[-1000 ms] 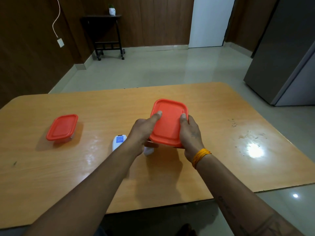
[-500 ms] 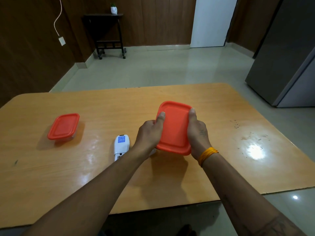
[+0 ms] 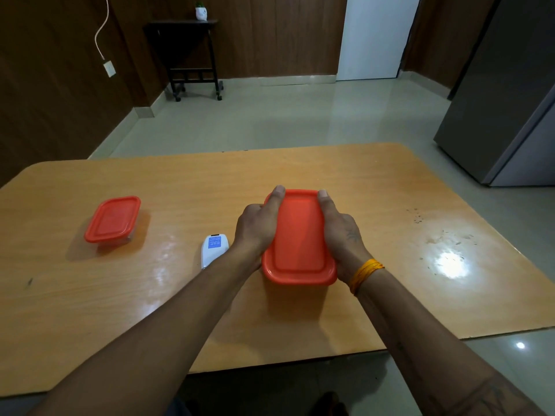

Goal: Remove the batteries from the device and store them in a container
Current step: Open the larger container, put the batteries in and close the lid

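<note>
Both hands, left [image 3: 255, 226] and right [image 3: 342, 232], grip the lidded container [image 3: 298, 238] by its long sides, device [image 3: 213, 249] just beside the left wrist, toward the table's left edge.

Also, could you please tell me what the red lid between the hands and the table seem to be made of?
The red lid looks like moulded plastic with a satin finish: uniform colour, rounded corners, raised rim. The table looks like wood or wood-grain laminate with a glossy coat: visible grain and bright light reflections; which one is unclear.
</note>
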A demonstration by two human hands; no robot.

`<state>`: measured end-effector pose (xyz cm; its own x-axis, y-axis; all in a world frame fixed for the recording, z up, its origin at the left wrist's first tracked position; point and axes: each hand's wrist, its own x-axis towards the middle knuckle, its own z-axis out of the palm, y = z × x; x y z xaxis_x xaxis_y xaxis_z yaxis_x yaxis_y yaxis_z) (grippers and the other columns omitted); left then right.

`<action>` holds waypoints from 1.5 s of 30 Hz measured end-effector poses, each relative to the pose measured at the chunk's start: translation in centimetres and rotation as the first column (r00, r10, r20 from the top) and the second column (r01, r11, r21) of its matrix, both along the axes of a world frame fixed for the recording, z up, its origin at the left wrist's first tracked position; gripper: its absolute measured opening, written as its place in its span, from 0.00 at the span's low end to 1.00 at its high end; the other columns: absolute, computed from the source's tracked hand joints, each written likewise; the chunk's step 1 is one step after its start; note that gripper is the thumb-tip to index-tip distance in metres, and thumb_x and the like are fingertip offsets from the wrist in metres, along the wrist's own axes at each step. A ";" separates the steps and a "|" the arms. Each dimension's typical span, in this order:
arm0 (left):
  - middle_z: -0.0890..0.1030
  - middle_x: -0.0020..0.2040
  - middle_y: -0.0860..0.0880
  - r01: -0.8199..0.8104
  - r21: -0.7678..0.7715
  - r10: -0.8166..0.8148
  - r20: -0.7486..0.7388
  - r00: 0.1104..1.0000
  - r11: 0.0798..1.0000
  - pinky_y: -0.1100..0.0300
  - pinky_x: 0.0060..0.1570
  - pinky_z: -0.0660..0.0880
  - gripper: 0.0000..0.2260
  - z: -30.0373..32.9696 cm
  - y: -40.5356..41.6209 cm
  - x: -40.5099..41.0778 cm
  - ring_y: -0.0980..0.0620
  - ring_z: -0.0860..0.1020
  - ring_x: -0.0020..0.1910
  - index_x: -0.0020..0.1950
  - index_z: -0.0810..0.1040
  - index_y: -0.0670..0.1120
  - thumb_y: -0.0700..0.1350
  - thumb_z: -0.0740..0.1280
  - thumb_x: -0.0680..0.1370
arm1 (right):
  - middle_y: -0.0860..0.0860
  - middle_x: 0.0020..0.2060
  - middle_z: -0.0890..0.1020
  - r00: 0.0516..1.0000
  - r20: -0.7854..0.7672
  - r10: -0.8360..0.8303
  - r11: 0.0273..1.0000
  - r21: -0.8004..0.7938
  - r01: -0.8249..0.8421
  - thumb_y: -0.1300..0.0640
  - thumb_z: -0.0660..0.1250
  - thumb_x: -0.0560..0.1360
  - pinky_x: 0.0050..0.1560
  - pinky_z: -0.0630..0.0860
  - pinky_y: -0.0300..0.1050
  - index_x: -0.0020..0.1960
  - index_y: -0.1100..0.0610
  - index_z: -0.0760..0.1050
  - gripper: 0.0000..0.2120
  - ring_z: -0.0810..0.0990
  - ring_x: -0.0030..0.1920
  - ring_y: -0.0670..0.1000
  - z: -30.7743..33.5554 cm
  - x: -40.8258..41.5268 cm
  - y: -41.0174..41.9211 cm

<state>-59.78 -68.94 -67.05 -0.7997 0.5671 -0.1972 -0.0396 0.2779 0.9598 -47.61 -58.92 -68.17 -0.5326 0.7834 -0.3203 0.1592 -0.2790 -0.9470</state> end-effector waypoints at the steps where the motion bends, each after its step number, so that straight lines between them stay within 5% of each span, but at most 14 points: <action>1: 0.78 0.34 0.47 -0.005 0.005 0.005 0.009 1.000 1.000 0.50 0.42 0.74 0.33 0.0 0.1 0.0 0.46 0.78 0.36 0.38 0.77 0.48 0.80 0.63 0.65 | 0.60 0.40 0.83 1.000 -0.007 -0.010 1.000 0.009 0.010 0.19 0.65 0.64 0.43 0.80 0.58 0.46 0.65 0.80 0.45 0.80 0.39 0.58 0.0 0.0 -0.1; 4: 0.76 0.32 0.47 -0.020 0.022 0.020 0.000 1.000 1.000 0.49 0.41 0.73 0.32 0.1 0.3 -0.2 0.45 0.76 0.34 0.34 0.74 0.49 0.79 0.65 0.66 | 0.55 0.36 0.79 1.000 -0.004 -0.027 0.997 0.067 0.027 0.20 0.64 0.68 0.40 0.74 0.52 0.43 0.55 0.77 0.36 0.77 0.36 0.56 0.1 -0.1 0.0; 7: 0.81 0.34 0.44 -0.065 0.022 0.065 0.004 0.998 0.998 0.45 0.44 0.80 0.33 0.6 0.4 -0.6 0.42 0.81 0.37 0.37 0.78 0.48 0.80 0.64 0.65 | 0.51 0.39 0.84 1.000 -0.012 0.011 0.992 0.124 -0.009 0.26 0.64 0.75 0.44 0.80 0.52 0.42 0.54 0.79 0.30 0.83 0.40 0.56 0.7 -0.1 -0.2; 10: 0.88 0.45 0.39 -0.155 0.042 0.152 0.058 0.987 0.987 0.36 0.55 0.82 0.37 0.7 0.6 -1.2 0.36 0.87 0.47 0.43 0.83 0.46 0.80 0.64 0.64 | 0.44 0.50 0.81 0.997 0.054 0.060 0.964 0.256 -0.072 0.33 0.61 0.81 0.45 0.84 0.52 0.58 0.48 0.76 0.19 0.82 0.49 0.50 0.7 0.3 -1.2; 13: 0.87 0.43 0.41 -0.152 0.042 0.150 0.045 0.988 0.988 0.42 0.53 0.82 0.36 1.0 0.5 -0.8 0.40 0.85 0.46 0.43 0.81 0.46 0.80 0.62 0.66 | 0.45 0.51 0.78 0.999 0.030 -0.031 0.939 0.344 0.019 0.41 0.58 0.85 0.44 0.82 0.52 0.63 0.48 0.70 0.13 0.80 0.49 0.49 0.1 0.8 -1.6; 17: 0.85 0.51 0.47 -0.116 0.015 0.117 -0.101 0.988 0.993 0.49 0.49 0.79 0.23 0.4 0.8 1.5 0.44 0.83 0.51 0.54 0.81 0.47 0.67 0.66 0.77 | 0.49 0.47 0.79 0.982 -0.019 -0.186 0.928 0.327 0.182 0.45 0.60 0.85 0.45 0.79 0.55 0.58 0.52 0.72 0.12 0.79 0.45 0.52 0.1 1.2 -0.1; 21: 0.84 0.48 0.52 -0.155 0.065 0.161 -0.097 0.982 0.986 0.41 0.52 0.83 0.11 0.2 1.3 4.3 0.47 0.82 0.48 0.52 0.81 0.51 0.56 0.70 0.76 | 0.53 0.50 0.81 0.972 -0.038 -0.232 0.942 0.240 0.234 0.47 0.60 0.80 0.48 0.83 0.63 0.55 0.50 0.76 0.11 0.82 0.49 0.60 0.2 1.6 1.4; 24: 0.83 0.46 0.53 -0.173 0.104 0.180 -0.067 0.981 0.980 0.43 0.47 0.85 0.04 0.7 2.6 5.4 0.51 0.82 0.42 0.52 0.82 0.49 0.47 0.72 0.79 | 0.51 0.45 0.81 0.958 -0.061 -0.279 0.902 0.324 0.284 0.52 0.62 0.82 0.40 0.79 0.53 0.52 0.52 0.80 0.09 0.80 0.43 0.56 0.9 2.7 2.9; 28: 0.85 0.46 0.48 -0.157 0.115 0.154 0.035 0.987 0.981 0.51 0.40 0.85 0.03 1.1 6.2 6.1 0.48 0.83 0.39 0.50 0.83 0.47 0.43 0.75 0.78 | 0.49 0.46 0.84 0.922 -0.072 -0.381 0.855 0.352 0.380 0.53 0.69 0.81 0.45 0.85 0.54 0.56 0.52 0.85 0.08 0.83 0.43 0.50 1.2 4.3 6.7; 34: 0.83 0.40 0.43 -0.073 0.136 0.045 0.202 0.978 0.988 0.53 0.41 0.85 0.04 1.1 14.8 5.1 0.46 0.82 0.36 0.42 0.83 0.39 0.34 0.69 0.73 | 0.51 0.42 0.86 0.912 -0.054 -0.406 0.851 0.342 0.399 0.55 0.70 0.75 0.48 0.85 0.65 0.42 0.51 0.83 0.05 0.84 0.45 0.57 0.9 6.0 14.7; 41: 0.87 0.44 0.39 -0.097 0.182 0.056 0.216 0.975 0.978 0.48 0.49 0.87 0.03 -1.4 27.7 3.3 0.45 0.85 0.34 0.43 0.83 0.39 0.32 0.73 0.75 | 0.55 0.51 0.86 0.885 -0.091 -0.456 0.838 0.290 0.461 0.63 0.73 0.78 0.48 0.85 0.49 0.58 0.60 0.86 0.09 0.87 0.50 0.57 -0.7 5.1 26.8; 45: 0.85 0.38 0.42 -0.088 0.153 0.055 0.209 0.976 0.984 0.52 0.42 0.86 0.02 -3.2 34.6 2.5 0.47 0.82 0.30 0.46 0.85 0.38 0.34 0.74 0.74 | 0.51 0.50 0.88 0.855 -0.041 -0.517 0.798 0.339 0.498 0.59 0.78 0.74 0.58 0.85 0.53 0.53 0.55 0.88 0.08 0.87 0.51 0.55 -2.0 3.8 34.3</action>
